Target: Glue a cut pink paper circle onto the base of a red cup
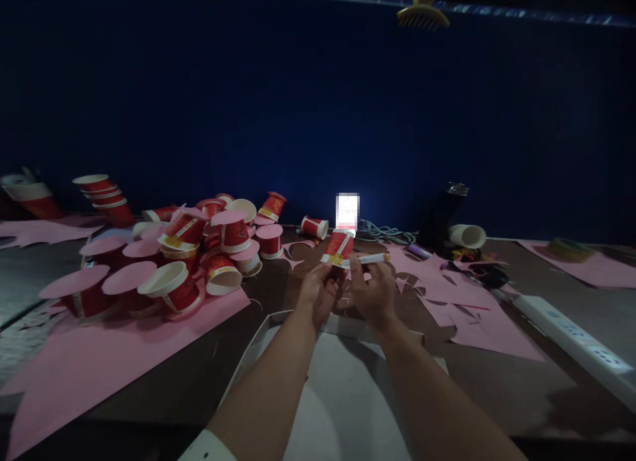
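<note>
The cup (pixel 338 247) was held up above the worktop (pixel 278 295), just past the far edge of a white tray (pixel 348 381). The left hand (pixel 318 290) was the nearer one: its fingers (pixel 322 275) were closed round the cup's lower left end. The cup's long axis leaned from near left up to far right. The right hand (pixel 373 292) sat just beside it, and its fingers (pixel 360 275) pinched a white stick (pixel 370 258). The stick lay almost level, left to right, with its orange tip pointing right. Its left end was at the cup's side, though touching or only beside could not be told. A heap of cups (pixel 199 249) lay well apart, on pink paper (pixel 124 355) to the left.
</note>
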`<state>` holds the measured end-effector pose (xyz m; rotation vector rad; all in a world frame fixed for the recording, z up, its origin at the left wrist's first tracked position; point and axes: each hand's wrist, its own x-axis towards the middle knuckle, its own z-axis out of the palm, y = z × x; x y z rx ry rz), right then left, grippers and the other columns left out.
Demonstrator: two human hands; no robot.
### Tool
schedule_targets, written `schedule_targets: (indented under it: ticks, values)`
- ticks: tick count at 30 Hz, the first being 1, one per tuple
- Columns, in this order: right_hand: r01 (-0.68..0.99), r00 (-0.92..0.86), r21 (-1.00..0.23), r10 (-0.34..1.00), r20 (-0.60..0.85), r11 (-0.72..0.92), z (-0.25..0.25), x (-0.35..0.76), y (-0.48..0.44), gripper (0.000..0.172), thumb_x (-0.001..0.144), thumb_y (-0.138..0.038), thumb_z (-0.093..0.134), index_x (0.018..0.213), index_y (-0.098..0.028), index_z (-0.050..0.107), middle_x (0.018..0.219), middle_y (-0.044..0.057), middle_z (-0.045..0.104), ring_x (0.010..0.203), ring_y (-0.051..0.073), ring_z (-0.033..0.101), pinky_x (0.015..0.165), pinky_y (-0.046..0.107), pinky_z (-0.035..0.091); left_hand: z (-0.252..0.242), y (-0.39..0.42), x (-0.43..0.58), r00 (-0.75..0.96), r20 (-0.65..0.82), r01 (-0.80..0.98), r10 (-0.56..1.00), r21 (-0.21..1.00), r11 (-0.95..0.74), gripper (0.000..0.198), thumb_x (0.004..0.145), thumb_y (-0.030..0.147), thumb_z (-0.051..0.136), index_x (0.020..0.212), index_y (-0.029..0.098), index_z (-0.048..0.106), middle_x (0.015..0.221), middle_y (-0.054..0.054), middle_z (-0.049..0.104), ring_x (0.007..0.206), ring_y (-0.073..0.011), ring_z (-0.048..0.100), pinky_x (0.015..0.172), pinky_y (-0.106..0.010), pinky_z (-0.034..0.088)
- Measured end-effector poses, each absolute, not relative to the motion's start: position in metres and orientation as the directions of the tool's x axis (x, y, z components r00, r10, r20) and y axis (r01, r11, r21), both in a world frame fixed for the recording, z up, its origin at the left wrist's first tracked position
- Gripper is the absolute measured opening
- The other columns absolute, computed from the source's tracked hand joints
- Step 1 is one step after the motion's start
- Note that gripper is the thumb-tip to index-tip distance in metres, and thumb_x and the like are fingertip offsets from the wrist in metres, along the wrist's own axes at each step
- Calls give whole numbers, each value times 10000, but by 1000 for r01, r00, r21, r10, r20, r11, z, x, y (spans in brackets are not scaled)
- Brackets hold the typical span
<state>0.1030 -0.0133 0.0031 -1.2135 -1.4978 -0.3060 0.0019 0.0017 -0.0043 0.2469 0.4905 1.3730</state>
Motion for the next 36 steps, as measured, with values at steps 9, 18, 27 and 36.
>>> schedule_targets:
  ticks: [9,18,27,36]
  values:
    - [789,113,-382,498,860,480,5,103,-15,244,893,-363,491,885,-207,679,861,59,706,849,198,624,819,351,431,-4,2,2,112,-160,-876,981,449,173,110,773,47,544,729,101,629,752,-64,666,671,-115,621,653,-228,528]
    - [793,107,-376,498,861,480,4,103,-15,240,891,-351,499,884,-192,678,853,72,700,842,207,623,817,370,438,-5,2,3,102,-123,-869,987,471,149,115,777,50,542,749,90,647,748,-68,669,657,-108,624,639,-209,521]
    - [802,118,-386,513,851,456,2,102,-13,233,882,-362,509,872,-198,674,848,66,697,836,208,612,802,360,445,-7,3,3,101,-117,-856,988,496,146,74,762,68,579,763,98,647,762,-63,671,654,-104,620,664,-209,515]
    - [801,91,-370,515,852,470,1,103,-14,218,891,-341,499,934,-212,670,897,62,696,872,201,614,813,349,438,-2,0,4,69,-101,-861,992,497,111,95,750,36,579,709,87,647,719,-60,667,663,-97,622,694,-201,516]
